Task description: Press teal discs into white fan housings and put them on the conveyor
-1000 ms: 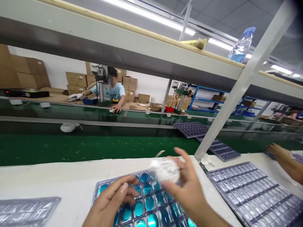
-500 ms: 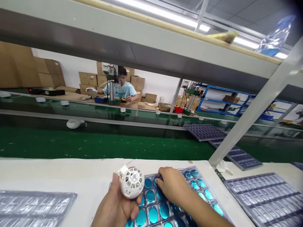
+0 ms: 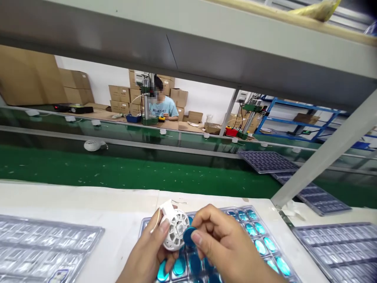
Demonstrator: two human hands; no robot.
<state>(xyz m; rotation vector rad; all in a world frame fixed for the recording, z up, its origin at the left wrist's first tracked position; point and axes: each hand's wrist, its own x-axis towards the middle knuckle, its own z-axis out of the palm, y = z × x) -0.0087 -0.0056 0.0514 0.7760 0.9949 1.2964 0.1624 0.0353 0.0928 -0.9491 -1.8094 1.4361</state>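
Note:
My left hand (image 3: 147, 251) is shut around a white perforated plastic ball-shaped housing (image 3: 176, 230), which has a small square tab on top. My right hand (image 3: 225, 245) pinches a shiny blue oval disc (image 3: 189, 237) between thumb and fingers, right against the housing's side. Both hands hover over a clear plastic tray (image 3: 279, 247) holding rows of similar blue discs. The hands hide the tray's middle.
Clear trays of silvery parts (image 3: 44, 245) (image 3: 335, 251) lie either side on the white bench (image 3: 123, 196). Beyond lies a green conveyor belt (image 3: 118, 169) with dark trays (image 3: 266, 162). A co-worker (image 3: 161, 106) sits across it. A metal post (image 3: 324, 153) slants at right.
My right hand has come up off the tray with a blue disc and moved next to the housing. My left hand keeps the housing, now turned slightly. The view has tilted down.

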